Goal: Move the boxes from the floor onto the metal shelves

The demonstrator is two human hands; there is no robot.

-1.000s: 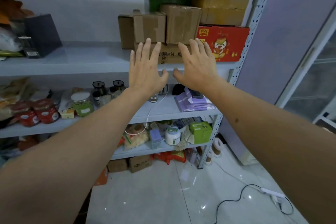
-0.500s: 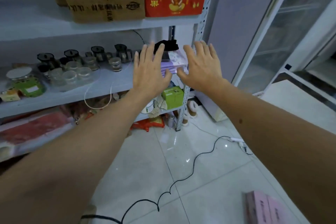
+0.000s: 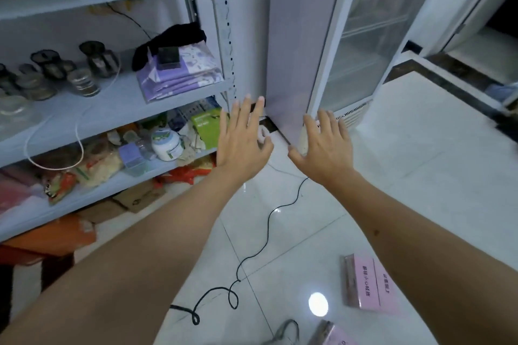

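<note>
On the white floor (image 3: pixel 420 176), right of the metal shelves (image 3: pixel 117 109), lies a pink box (image 3: pixel 367 283), with a black cord (image 3: pixel 263 244) between them. My left hand (image 3: pixel 241 143) and right hand (image 3: pixel 325 145) float above, fingers spread wide, holding nothing

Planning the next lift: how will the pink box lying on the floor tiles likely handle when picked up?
The pink box looks like thin printed card with straight edges, so probably stiff and fairly light. It lies flat on a broad face, so it is unlikely to tip or roll. The floor tiles are glossy, so a push would probably slide it.
</note>
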